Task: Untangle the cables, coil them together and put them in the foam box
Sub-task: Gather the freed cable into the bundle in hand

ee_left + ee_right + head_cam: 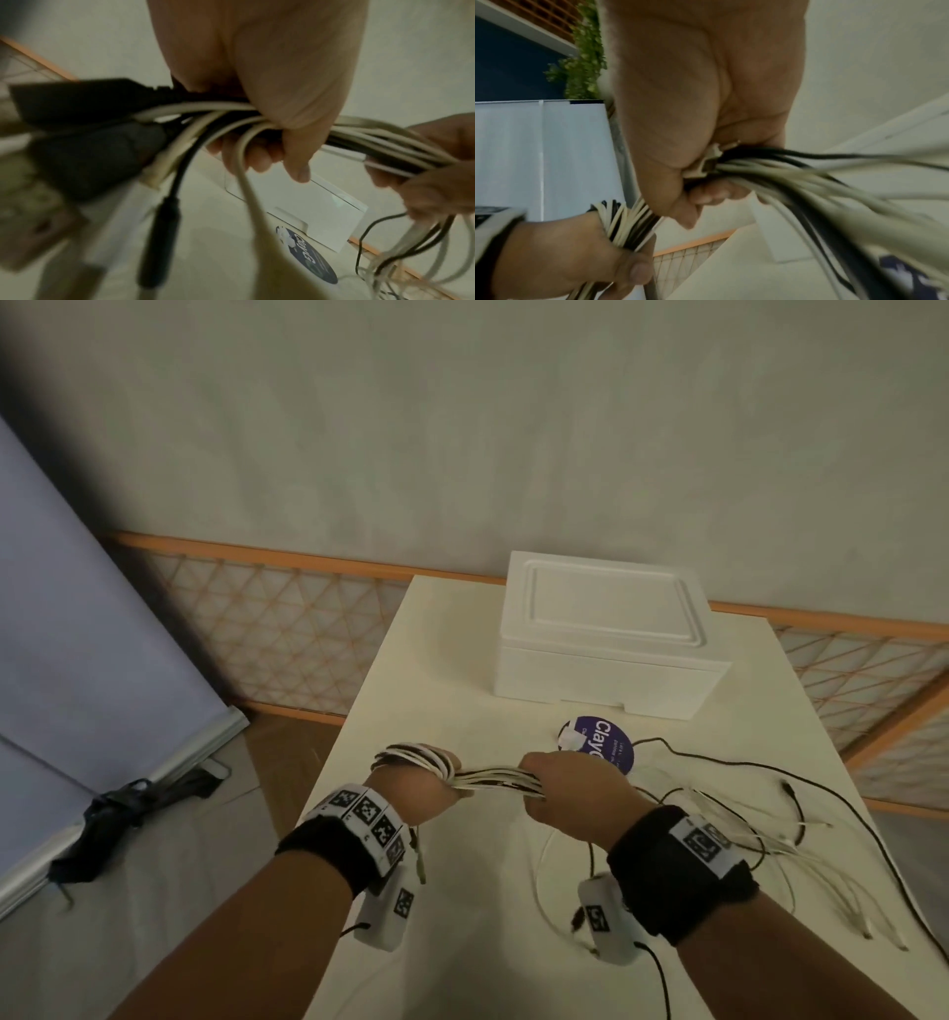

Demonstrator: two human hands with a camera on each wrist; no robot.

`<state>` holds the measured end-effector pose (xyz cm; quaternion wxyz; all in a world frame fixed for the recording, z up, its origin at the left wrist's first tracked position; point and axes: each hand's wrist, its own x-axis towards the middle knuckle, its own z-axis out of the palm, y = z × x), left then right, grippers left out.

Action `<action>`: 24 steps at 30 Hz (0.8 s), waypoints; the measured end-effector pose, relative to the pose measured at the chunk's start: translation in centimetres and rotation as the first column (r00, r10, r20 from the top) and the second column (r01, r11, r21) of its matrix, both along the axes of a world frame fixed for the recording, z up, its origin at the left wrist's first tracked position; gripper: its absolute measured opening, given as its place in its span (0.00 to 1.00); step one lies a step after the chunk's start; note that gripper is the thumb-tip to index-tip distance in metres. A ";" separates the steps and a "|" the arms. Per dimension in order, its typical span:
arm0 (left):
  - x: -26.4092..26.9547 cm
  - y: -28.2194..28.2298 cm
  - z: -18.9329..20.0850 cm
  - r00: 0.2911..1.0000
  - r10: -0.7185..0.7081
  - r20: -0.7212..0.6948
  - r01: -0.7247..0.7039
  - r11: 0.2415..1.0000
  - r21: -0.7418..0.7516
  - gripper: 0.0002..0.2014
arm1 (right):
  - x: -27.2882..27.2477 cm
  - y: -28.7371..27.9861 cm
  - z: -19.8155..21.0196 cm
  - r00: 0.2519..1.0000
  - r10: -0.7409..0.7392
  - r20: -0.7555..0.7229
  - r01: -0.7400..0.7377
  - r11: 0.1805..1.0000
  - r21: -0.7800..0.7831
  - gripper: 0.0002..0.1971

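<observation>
Cables (495,780), white and black, one bunch: we have them looped round our left hand (418,788), whose fingers curl tight over the turns, seemingly so the hand serves as a former for the coil. Our right hand (570,793) closes round the same bunch just beside it, keeping the span between taut; loose tails trail across the table (436,660) to its right. Foam box (606,629): lid on, beyond both hands, well apart.

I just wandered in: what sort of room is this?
Probably an indoor recording corner, not a home: a bare white table against a plain wall, a leaning blue-grey panel, and tracking-marker wristbands.
</observation>
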<state>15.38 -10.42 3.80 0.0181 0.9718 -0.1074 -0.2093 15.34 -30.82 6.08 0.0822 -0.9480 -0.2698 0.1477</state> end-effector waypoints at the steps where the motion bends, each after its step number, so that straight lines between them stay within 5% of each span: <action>1: -0.1 0.0 0.0 1.000 0.009 0.009 -0.008 0.999 -0.038 0.18 | -0.2 -0.3 0.6 0.999 0.030 0.044 -0.029 0.999 -0.029 0.11; 5: -0.9 -1.1 1.0 0.996 0.078 0.044 -0.063 0.960 -0.274 0.15 | 0.6 -0.8 4.9 0.945 0.207 0.253 -0.192 0.978 -0.081 0.15; 7: -1.3 -1.9 1.6 0.995 0.095 -0.005 -0.088 0.896 -0.435 0.17 | 1.6 -1.1 7.0 0.825 0.307 0.474 -0.302 0.949 -0.089 0.13; 10: -1.7 -3.4 3.0 0.991 0.009 -0.136 -0.106 0.682 -0.723 0.22 | 2.6 -1.3 8.9 0.639 0.354 0.683 -0.418 0.905 -0.079 0.09; 13: -2.8 -5.3 4.5 0.954 -0.184 -0.236 -0.131 0.451 -0.883 0.23 | 3.2 -0.4 10.1 0.560 0.312 0.768 -0.472 0.882 -0.013 0.15; 15: -3.6 -6.2 4.9 0.909 -0.298 -0.292 -0.197 0.311 -0.930 0.20 | 3.7 0.3 9.9 0.590 0.272 0.760 -0.498 0.864 0.077 0.18; 18: -4.5 -7.3 5.6 0.859 -0.378 -0.345 -0.301 0.173 -0.938 0.18 | 4.1 1.0 8.1 0.742 0.213 0.636 -0.481 0.829 0.283 0.17; 21: -5.1 -7.4 6.2 0.825 -0.463 -0.324 -0.316 0.098 -0.944 0.16 | 3.3 2.0 5.9 0.907 0.152 0.392 -0.367 0.742 0.561 0.12; 24: -5.9 -7.5 7.2 0.773 -0.539 -0.335 -0.362 0.059 -0.930 0.16 | 1.8 3.0 4.7 0.979 0.199 0.036 -0.153 0.612 0.776 0.09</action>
